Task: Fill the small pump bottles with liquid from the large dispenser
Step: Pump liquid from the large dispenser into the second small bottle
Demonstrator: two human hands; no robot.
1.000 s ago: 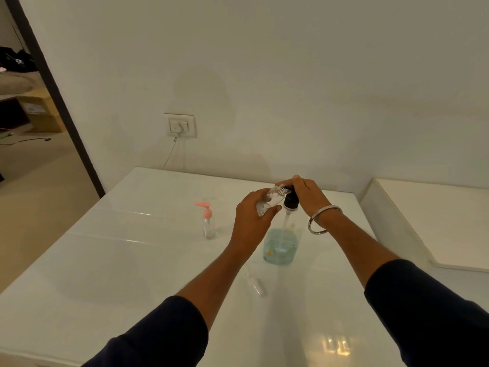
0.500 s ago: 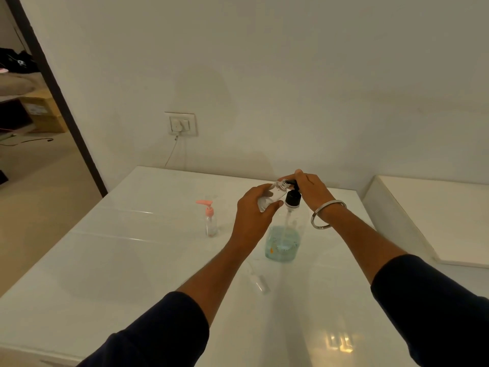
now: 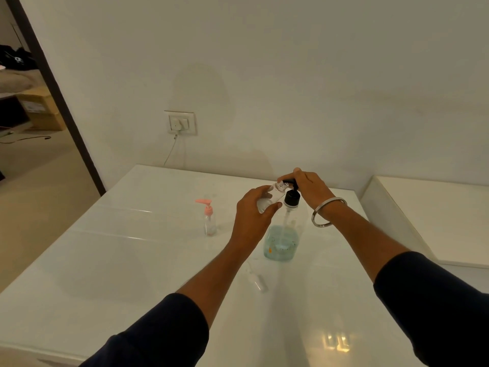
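Left hand (image 3: pixel 251 215) grips a small clear bottle (image 3: pixel 271 198), cap off, tilted with its open neck right at the black pump head (image 3: pixel 289 185) of the large dispenser (image 3: pixel 281 239). Right hand (image 3: pixel 308 188) rests on the pump head, fingers curled over it. Dispenser stands toward the table's (image 3: pixel 105 260) far edge, blue liquid low inside. Pink-pump bottle (image 3: pixel 209 218) upright left of it, apart. A loose white pump (image 3: pixel 256 280) lies nearer the front edge. Metal bangle (image 3: pixel 326 211) on right wrist.

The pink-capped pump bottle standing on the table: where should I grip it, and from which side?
Grip the clear body of the pink-capped bottle below its cap, coming from the left with the left hand. It stands upright and alone, and its nozzle juts left overhead, so a top grasp is awkward.
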